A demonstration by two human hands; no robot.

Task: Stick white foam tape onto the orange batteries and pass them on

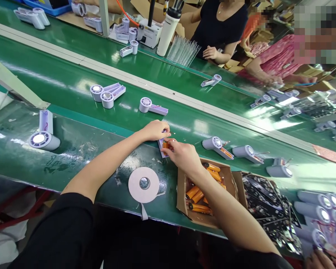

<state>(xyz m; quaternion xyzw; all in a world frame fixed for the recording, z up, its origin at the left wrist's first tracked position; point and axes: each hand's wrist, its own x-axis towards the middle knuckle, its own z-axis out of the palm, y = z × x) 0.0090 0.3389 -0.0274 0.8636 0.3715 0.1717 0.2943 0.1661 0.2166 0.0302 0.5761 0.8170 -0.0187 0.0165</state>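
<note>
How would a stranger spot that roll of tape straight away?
Start at the dark green bench nearest the camera and find the open cardboard box of orange cylinders. Just left of that box lies the roll of tape. It is the only flat, pale ring nearby, with a loose strip trailing toward the bench's front edge.

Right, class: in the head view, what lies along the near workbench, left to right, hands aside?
Single plastic casing, tape roll, box of orange batteries, pile of circuit boards, cluster of plastic casings.
</note>
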